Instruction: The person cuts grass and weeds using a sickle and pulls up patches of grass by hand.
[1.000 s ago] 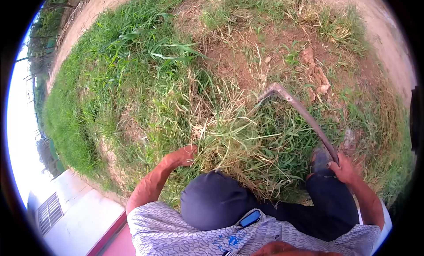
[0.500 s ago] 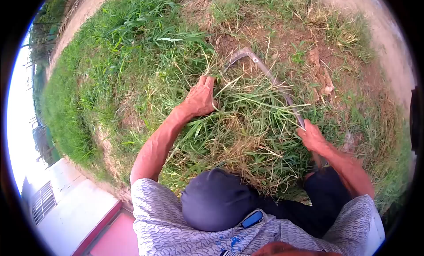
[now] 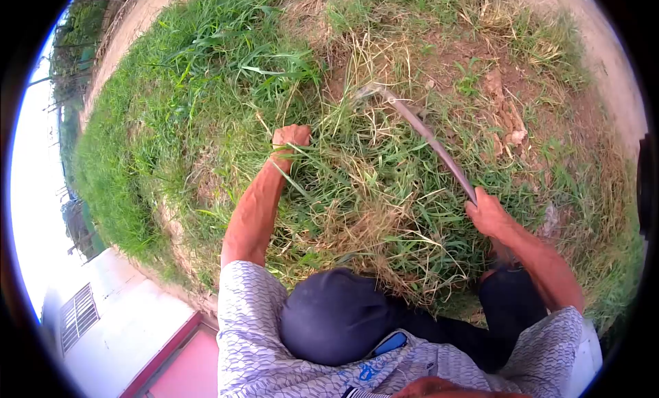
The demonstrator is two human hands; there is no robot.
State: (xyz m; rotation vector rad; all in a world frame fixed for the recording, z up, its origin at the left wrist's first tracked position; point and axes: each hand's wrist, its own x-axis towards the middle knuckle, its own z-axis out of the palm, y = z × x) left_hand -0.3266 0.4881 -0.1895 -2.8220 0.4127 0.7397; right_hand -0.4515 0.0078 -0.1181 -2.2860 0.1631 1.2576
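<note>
My right hand (image 3: 488,211) is wrapped round the lower end of a long-handled sickle (image 3: 439,148). Its curved blade points left, among dry stalks and grass near a patch of bare soil. To the left of the blade, my left hand (image 3: 292,136) is closed in the grass, with green blades sticking out around it; the fingertips are hidden. Between my hands and my knees lies a loose heap of cut grass (image 3: 374,219), green mixed with dry straw.
Taller green grass (image 3: 226,34) grows at the upper left. Reddish soil (image 3: 446,58) with a brown chunk (image 3: 511,127) lies beyond the sickle. My dark-trousered knee (image 3: 336,315) is close below the heap. A white building (image 3: 117,322) with a barred window stands lower left.
My left hand has moved left and a little away from the blade, with the fist turned. The sickle has shifted slightly, and its blade now sits among upright stalks.
</note>
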